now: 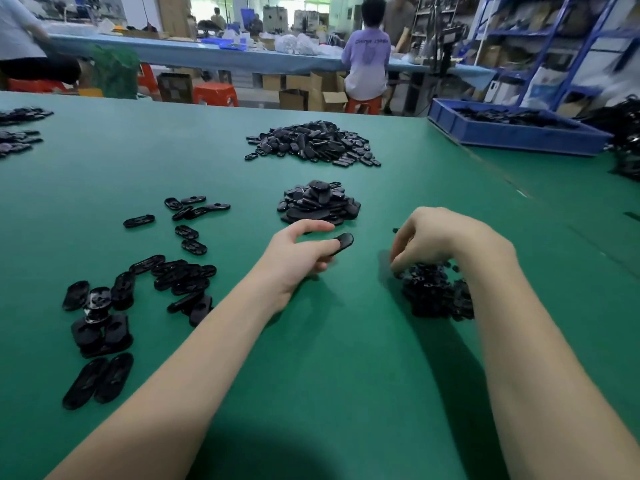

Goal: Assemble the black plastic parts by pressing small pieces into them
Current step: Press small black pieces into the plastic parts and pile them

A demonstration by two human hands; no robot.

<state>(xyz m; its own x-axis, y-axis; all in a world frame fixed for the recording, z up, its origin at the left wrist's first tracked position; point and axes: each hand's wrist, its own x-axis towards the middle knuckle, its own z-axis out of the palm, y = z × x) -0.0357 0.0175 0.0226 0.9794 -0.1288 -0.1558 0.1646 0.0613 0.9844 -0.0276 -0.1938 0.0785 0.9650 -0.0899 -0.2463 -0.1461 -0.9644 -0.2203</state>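
1. Far left on the green bench [242, 341]: a scatter of flat black oval parts [173, 278], some stacked, some lying open side up. From their look I judge them rigid, light moulded plastic, smooth and likely a bit slick.
2. Your left hand [298, 258] pinches one oval shell [341, 243] by its near end, thumb arched above and apart from it; the far end sticks out free. Judgement: hold it by the long edges, so the recess stays open for pressing.
3. Just beyond that hand, a heap of shells [318, 202]; a larger heap [311, 143] lies farther back.
4. Your right hand [436, 240] has its fingers curled down at the edge of the pile of small pieces [436, 292]. Whether it grips a piece, I cannot tell; the fingertips are hidden.
5. Judgement: those small pieces are tiny and light, so take one with the fingertips, pressing squarely.
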